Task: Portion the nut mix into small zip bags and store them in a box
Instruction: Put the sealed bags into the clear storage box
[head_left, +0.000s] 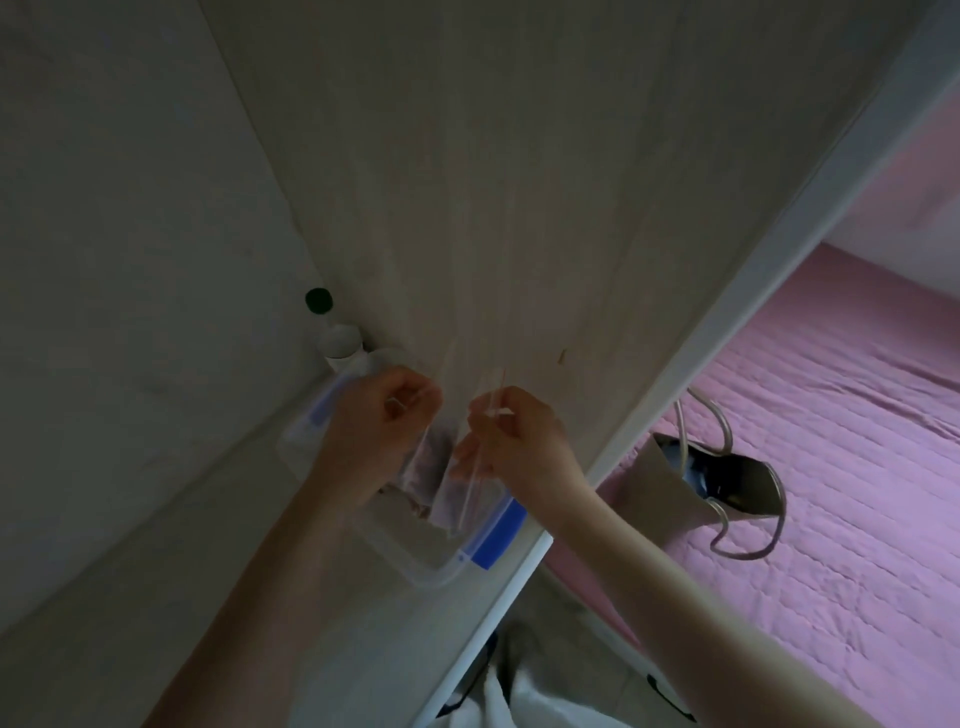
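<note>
Zip bag (434, 467) hanging vertical, mouth up, pinched by left hand (379, 415) and right hand (524, 441)

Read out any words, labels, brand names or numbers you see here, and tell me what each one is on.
No text can be read in this view.
Clear storage box: blue clips, no print visible.
Zip bags: clear, no lettering visible.
White-capped bottle, green-capped bottle and paper bag: too dim and too small to show any label.
</note>
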